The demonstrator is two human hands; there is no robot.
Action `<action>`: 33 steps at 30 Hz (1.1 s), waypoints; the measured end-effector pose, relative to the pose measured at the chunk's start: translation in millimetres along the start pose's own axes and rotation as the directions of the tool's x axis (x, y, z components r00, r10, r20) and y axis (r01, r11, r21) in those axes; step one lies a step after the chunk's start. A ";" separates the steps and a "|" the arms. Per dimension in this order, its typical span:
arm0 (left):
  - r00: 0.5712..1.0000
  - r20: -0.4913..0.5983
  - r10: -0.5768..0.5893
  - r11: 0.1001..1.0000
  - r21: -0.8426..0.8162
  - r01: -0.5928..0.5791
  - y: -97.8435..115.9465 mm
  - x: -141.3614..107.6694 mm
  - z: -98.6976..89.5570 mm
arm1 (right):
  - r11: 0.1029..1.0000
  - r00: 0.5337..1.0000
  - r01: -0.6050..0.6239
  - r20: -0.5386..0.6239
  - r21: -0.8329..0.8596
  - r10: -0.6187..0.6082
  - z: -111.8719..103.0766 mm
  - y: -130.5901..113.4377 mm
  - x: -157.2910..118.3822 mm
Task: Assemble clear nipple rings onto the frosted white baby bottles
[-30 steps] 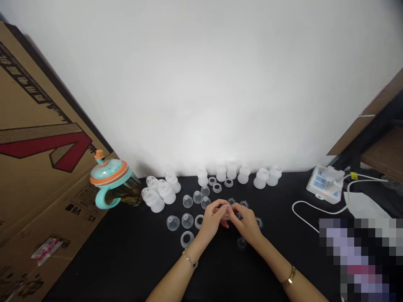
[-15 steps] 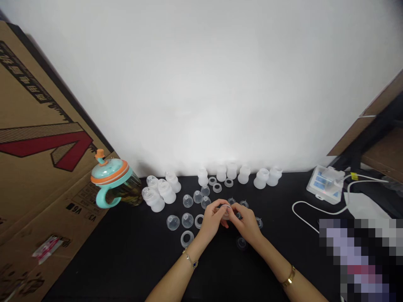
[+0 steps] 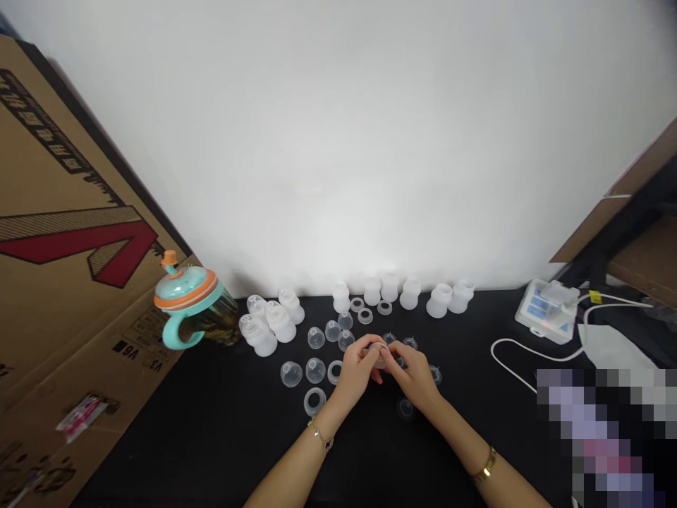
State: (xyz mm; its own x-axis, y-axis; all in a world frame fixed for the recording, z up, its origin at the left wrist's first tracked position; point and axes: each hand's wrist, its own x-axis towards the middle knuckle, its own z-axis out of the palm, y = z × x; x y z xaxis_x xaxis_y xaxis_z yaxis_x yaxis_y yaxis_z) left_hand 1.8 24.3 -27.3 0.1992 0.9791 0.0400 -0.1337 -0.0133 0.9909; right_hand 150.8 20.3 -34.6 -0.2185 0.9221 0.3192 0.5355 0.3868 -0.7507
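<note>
The small clear piece (image 3: 379, 355) sits between both hands over the black table (image 3: 222, 437), its rounded rim facing up, its long axis too hidden to tell; the left hand (image 3: 357, 368) and right hand (image 3: 411, 370) pinch it from opposite sides, fingertips close together.

Head view: the left hand (image 3: 355, 367) and right hand (image 3: 415, 374) together grip a small translucent piece (image 3: 379, 351) above the black worktop (image 3: 238, 437). Translucent domes (image 3: 316, 370) and rings (image 3: 314, 401) lie beside the left hand; white bottles (image 3: 410, 293) stand near the wall (image 3: 338, 141), a lidded jug (image 3: 198, 307) farther left.
</note>
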 end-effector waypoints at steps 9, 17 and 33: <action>0.998 -0.061 -0.014 1.000 0.016 0.015 -1.2 0.3 -0.2 | 0.998 1.000 -0.002 0.018 0.068 0.000 -2.6 -2.7 -0.1; 0.997 -0.072 -0.002 0.999 0.045 0.005 -1.3 1.1 -0.8 | 0.997 1.000 0.006 0.013 0.074 -0.007 -2.0 -3.7 0.2; 0.995 -0.071 0.072 0.995 0.079 -0.066 -6.9 -4.7 1.3 | 0.998 0.999 0.012 -0.052 0.059 -0.009 -4.1 0.1 1.0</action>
State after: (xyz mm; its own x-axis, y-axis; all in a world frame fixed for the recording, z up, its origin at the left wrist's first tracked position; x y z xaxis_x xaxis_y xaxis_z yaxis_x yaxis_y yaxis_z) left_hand 3.1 19.5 -34.1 0.1200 0.9875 0.1020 -0.0696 -0.0941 0.9931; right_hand 154.0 21.2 -32.0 -0.1807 0.9170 0.3556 0.4835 0.3977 -0.7798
